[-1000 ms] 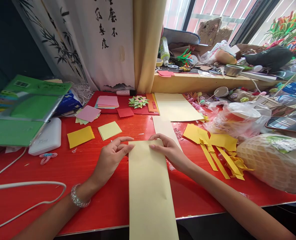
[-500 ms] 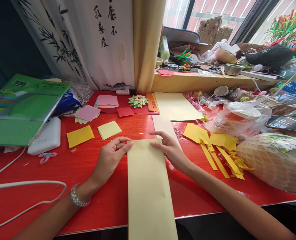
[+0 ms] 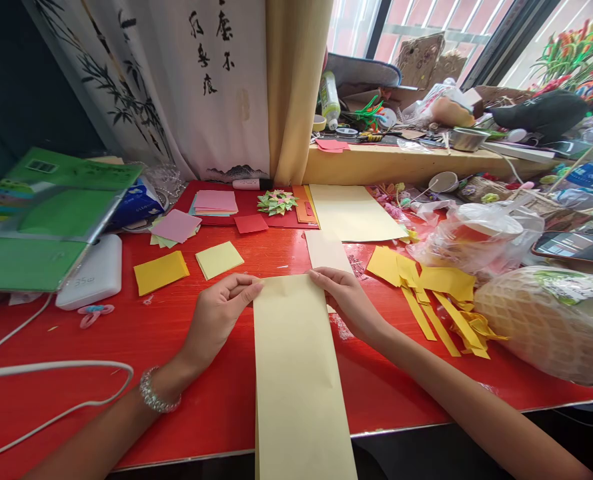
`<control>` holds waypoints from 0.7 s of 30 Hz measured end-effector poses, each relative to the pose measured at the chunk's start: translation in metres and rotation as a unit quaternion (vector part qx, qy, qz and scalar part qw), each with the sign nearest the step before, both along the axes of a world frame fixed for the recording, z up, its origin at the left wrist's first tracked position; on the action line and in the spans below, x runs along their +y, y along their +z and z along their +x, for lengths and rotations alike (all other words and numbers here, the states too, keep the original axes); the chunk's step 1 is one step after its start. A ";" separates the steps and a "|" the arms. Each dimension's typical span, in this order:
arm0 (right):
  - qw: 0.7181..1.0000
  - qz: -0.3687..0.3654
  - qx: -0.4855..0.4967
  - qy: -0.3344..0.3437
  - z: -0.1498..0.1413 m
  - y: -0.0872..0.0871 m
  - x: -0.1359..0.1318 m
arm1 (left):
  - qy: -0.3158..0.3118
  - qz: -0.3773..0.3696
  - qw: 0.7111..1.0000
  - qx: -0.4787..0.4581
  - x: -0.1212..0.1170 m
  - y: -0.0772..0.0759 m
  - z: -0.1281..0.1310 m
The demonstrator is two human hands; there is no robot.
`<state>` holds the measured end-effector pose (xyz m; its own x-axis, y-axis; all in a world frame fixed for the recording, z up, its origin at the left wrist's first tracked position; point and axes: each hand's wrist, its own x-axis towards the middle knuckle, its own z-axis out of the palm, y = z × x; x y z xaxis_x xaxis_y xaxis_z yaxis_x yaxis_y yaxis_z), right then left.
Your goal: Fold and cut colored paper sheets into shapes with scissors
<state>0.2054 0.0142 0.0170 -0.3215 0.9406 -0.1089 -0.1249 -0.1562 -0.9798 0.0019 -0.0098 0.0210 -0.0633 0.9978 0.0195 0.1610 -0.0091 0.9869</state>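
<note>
Between the person's two hands there's a long pale-yellow paper strip (image 3: 301,380), and the head camera, the only view going, has it running down from the fingertips past the edge of the red table (image 3: 201,427). Left hand (image 3: 217,313) is pinched on the near-left top corner, same spot as a second ago. Right hand (image 3: 351,303) is what's changed: half a second back its thumb lay on the paper's face with the index finger lifted off, and now the fingertips have closed on the top-right corner. I'd say that means the top edge is properly held at both ends, so it should be easier to keep square. Left side looks doubled, btw, like two layers not quite lined up. Just beyond the left hand sits a small cream paper stack (image 3: 219,260); off to the right hand's right, loose yellow scraps (image 3: 446,283).
</note>
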 end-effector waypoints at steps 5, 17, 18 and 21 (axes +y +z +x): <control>1.000 0.008 -0.004 0.003 -0.001 -0.002 0.000 | 0.008 -0.001 1.000 0.006 0.000 -0.002 -0.002; 1.000 0.009 -0.001 0.009 -0.001 -0.002 -0.001 | 0.003 -0.003 1.000 -0.017 -0.001 0.001 -0.002; 1.000 0.009 -0.002 0.008 -0.001 -0.003 -0.001 | 0.003 -0.003 1.000 -0.016 -0.001 0.001 -0.001; 1.000 0.009 -0.004 0.007 -0.002 -0.003 -0.002 | 0.006 -0.004 1.000 -0.007 -0.001 0.001 -0.001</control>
<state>0.2037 0.0126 0.0142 -0.3336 0.9380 -0.0939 -0.1160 -0.1397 -0.9834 0.0006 -0.0109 0.0220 -0.0752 0.9971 0.0101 0.1475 0.0011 0.9891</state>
